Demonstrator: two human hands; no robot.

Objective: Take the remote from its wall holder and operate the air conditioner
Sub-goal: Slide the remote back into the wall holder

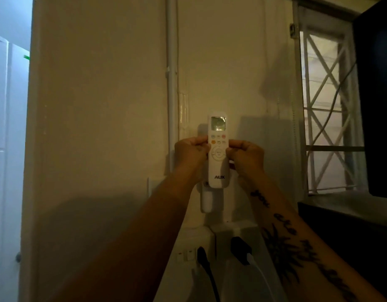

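Fingers of the left hand curl closed on the left edge of the remote; right hand pinches the right edge, so both hands grip it at button level. Remote is upright, screen on top, AUX logo at the bottom, held in front of the cream wall. White wall holder sits just below and behind its lower end; can't tell if they touch. Socket block with a black plug lower down, barred window to the right.
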